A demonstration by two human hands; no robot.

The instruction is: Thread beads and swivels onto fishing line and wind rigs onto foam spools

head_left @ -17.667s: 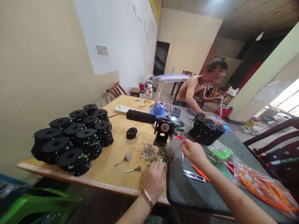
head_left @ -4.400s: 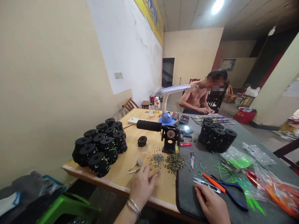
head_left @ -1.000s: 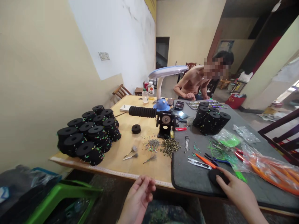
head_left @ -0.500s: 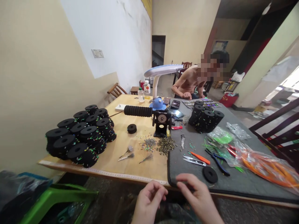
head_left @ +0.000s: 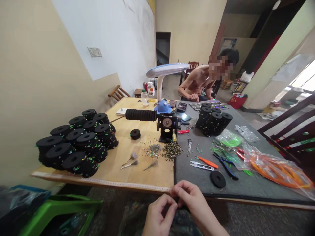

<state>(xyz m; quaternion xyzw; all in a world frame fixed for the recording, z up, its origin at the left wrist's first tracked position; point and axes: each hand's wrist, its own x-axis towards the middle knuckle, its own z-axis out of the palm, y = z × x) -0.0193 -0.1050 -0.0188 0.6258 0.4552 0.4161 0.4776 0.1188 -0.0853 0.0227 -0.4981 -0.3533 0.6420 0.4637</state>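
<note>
My left hand (head_left: 161,213) is closed in a pinch at the table's front edge; whatever it holds is too small to make out. Right beside it, fingertips nearly meeting, my right hand (head_left: 188,196) is pinched too, its contents hidden. Closest on the grey mat (head_left: 197,183) lie a black foam ring (head_left: 218,179), thread snips (head_left: 201,165) and an orange-handled tool (head_left: 208,162). Beyond my hands are a heap of small brass-coloured pieces (head_left: 172,150), a pile of tiny silvery pieces (head_left: 155,148) and bundles of fine wire-like strands (head_left: 150,165).
Stacks of black foam spools (head_left: 73,160) stand at left, others (head_left: 211,123) at right back. A black clamp device (head_left: 166,126) and desk lamp (head_left: 162,106) stand mid-table. Pliers (head_left: 226,167) and bagged orange strands (head_left: 275,170) lie right. A person (head_left: 197,83) sits across.
My right hand has moved left, and its fingers have closed to meet my left hand's fingertips. The view has shifted slightly to the right.
</note>
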